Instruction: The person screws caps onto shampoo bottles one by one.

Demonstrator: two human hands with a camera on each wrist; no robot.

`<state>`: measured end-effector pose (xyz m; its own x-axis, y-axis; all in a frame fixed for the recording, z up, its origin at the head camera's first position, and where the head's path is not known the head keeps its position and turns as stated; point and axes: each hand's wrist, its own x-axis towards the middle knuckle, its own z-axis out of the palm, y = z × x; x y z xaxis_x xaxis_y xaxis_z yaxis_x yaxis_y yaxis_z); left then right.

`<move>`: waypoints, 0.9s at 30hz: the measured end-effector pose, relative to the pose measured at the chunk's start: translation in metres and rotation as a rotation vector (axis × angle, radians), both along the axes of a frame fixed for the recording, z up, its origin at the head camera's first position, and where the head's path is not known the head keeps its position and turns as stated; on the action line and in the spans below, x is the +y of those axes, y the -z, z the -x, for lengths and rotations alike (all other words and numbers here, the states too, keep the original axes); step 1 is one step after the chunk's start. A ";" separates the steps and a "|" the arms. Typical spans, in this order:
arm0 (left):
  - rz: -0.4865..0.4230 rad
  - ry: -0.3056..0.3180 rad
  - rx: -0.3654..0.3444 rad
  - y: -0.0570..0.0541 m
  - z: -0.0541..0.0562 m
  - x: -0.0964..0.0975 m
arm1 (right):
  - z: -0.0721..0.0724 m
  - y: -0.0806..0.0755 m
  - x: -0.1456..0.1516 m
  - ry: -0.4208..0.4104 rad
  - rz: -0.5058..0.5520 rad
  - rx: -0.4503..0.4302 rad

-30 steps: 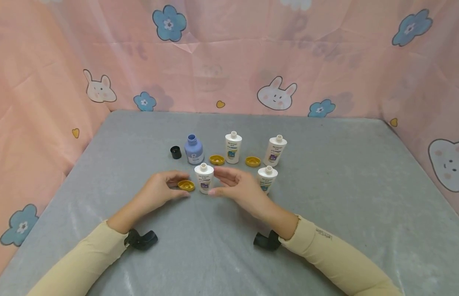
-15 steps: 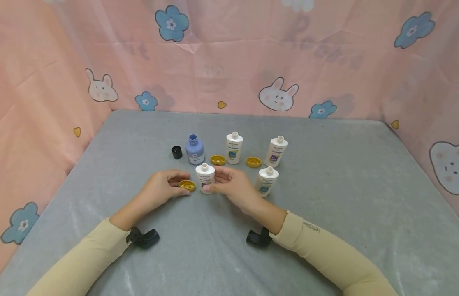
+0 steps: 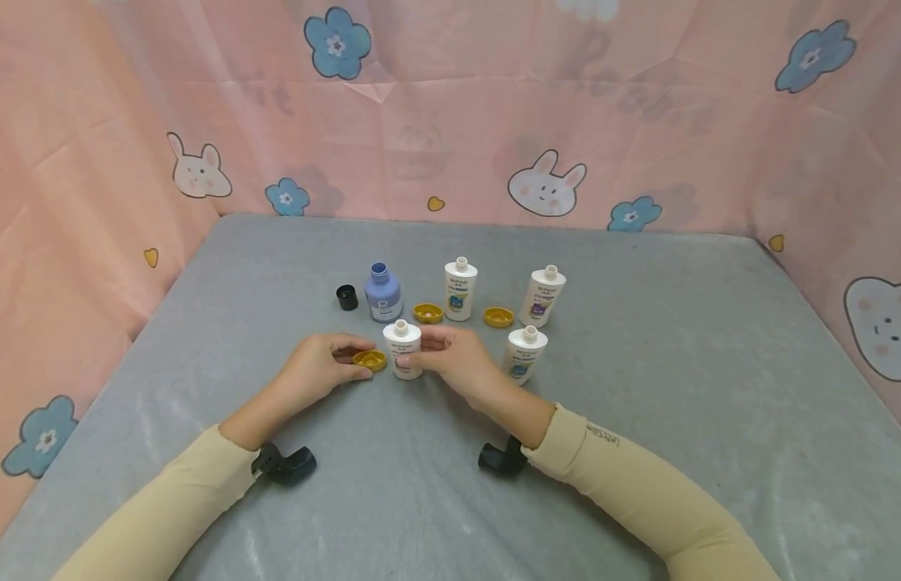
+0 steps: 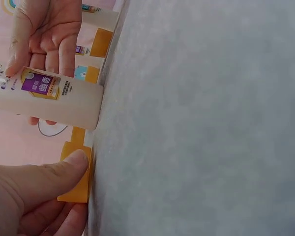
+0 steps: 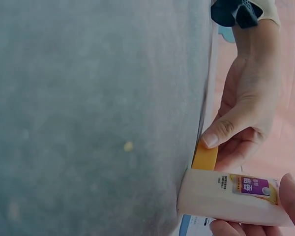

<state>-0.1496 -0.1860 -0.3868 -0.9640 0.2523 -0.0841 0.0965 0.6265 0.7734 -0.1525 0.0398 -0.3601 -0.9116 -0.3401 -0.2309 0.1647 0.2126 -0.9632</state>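
Note:
My left hand point(image 3: 323, 361) pinches a yellow cap point(image 3: 370, 361) low over the grey cloth, thumb on its near side. The cap lies hollow side up, just left of a white bottle point(image 3: 401, 339) with a purple label. Around that bottle's right side my right hand point(image 3: 458, 359) curls, its thumb point(image 5: 291, 199) pressing the front and fingers behind. The bottle stands upright with its narrow neck bare. In the left wrist view, the thumb point(image 4: 71, 169) lies across the cap's side, and the bottle point(image 4: 81, 105) rises close beside it.
Behind the hands stand a blue bottle point(image 3: 383, 294), a black cap point(image 3: 346, 297), two white bottles, point(image 3: 460, 290) and two yellow caps, one being the right-hand cap point(image 3: 498, 317). Another uncapped white bottle point(image 3: 525, 353) stands close to my right wrist. A pink curtain point(image 3: 436, 105) borders the table.
My right hand has closed in on the white bottle, its thumb moving left onto the front. The left hand now pinches the yellow cap, which has shifted slightly right.

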 end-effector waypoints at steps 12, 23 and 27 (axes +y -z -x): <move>0.010 -0.024 -0.026 -0.009 0.001 0.003 | -0.004 -0.006 0.014 0.005 -0.042 0.057; -0.013 -0.076 -0.001 -0.048 0.005 0.010 | -0.008 -0.031 0.036 -0.007 -0.097 0.128; -0.070 -0.061 -0.021 -0.058 0.008 0.015 | -0.010 -0.039 0.043 0.010 -0.122 0.161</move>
